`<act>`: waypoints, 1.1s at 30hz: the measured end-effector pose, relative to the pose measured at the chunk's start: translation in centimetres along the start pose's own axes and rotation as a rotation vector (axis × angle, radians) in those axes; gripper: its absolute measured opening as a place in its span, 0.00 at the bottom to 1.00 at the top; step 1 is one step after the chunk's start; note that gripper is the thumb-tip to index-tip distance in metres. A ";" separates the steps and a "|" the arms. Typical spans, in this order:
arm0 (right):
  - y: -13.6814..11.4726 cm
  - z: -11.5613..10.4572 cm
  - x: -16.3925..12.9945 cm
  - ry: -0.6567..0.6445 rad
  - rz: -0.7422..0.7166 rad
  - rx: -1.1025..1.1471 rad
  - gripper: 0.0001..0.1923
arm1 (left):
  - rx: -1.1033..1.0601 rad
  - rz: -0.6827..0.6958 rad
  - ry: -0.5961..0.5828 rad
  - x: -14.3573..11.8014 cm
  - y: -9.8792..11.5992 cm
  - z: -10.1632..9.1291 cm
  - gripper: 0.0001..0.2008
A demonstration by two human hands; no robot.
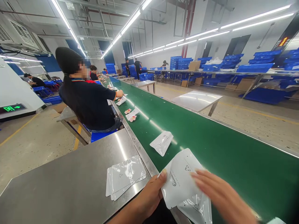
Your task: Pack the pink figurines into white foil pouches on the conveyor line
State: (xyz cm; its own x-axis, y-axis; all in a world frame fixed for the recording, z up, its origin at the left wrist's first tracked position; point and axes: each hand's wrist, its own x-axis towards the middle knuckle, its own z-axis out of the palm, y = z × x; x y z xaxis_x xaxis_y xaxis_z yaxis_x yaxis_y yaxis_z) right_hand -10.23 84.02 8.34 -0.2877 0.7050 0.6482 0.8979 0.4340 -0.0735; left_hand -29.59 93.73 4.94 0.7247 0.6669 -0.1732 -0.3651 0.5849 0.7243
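My left hand grips a white printed plastic pouch by its left edge, thumb on top. Beneath it another white pouch with a clear, shiny part shows. My right hand is slightly blurred, its fingers stretched out and lying along the held pouch's right side. On the green conveyor belt ahead rests a single bulging pouch. A small stack of flat pouches lies on the metal table left of my left hand.
The green belt runs away beside the steel table. Further up it lie small pink-and-cream items near a pouch. A co-worker sits at the belt's left side, one hand over it. Blue crates are stacked at right.
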 end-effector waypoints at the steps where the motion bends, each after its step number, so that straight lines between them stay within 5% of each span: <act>1: 0.0 0.8 0.7 -0.033 -0.079 -0.044 0.27 | -0.025 0.002 -0.008 0.0 0.0 0.1 0.23; 5: -0.1 3.4 1.2 -0.101 -0.234 -0.219 0.22 | -0.102 -0.036 -0.017 0.1 -1.4 0.4 0.23; 9: 0.3 3.5 0.2 -0.055 -0.225 -0.104 0.21 | -0.042 -0.022 -0.077 0.3 -2.3 0.2 0.26; 11: 0.6 2.9 0.0 -0.023 -0.073 0.006 0.20 | 0.091 0.018 -0.122 0.6 -1.7 -0.6 0.31; 15: 0.3 2.0 1.1 -0.034 0.487 0.300 0.12 | 0.419 0.185 -0.071 0.9 1.1 -2.7 0.33; 20: -1.3 4.1 3.7 -0.129 0.934 0.718 0.19 | 0.339 0.140 -0.250 0.4 3.2 -3.2 0.40; 23: -1.8 6.3 4.5 -0.195 0.942 0.891 0.21 | 0.292 0.078 -0.211 0.3 2.6 -3.3 0.33; 30: -1.7 8.6 4.6 -0.313 0.888 1.029 0.21 | 0.236 0.116 0.150 0.7 1.2 -4.9 0.22; 33: -1.8 8.9 4.5 -0.431 0.859 1.062 0.19 | 0.212 0.129 0.142 0.1 2.0 -5.6 0.23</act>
State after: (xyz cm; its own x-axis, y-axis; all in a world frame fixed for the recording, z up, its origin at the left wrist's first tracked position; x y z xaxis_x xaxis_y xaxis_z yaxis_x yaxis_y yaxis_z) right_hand -16.14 91.38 4.61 -0.0423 0.9878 -0.1496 0.2274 -0.1363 -0.9642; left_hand -33.53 97.53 2.66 0.5859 0.7961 -0.1514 -0.3075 0.3913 0.8674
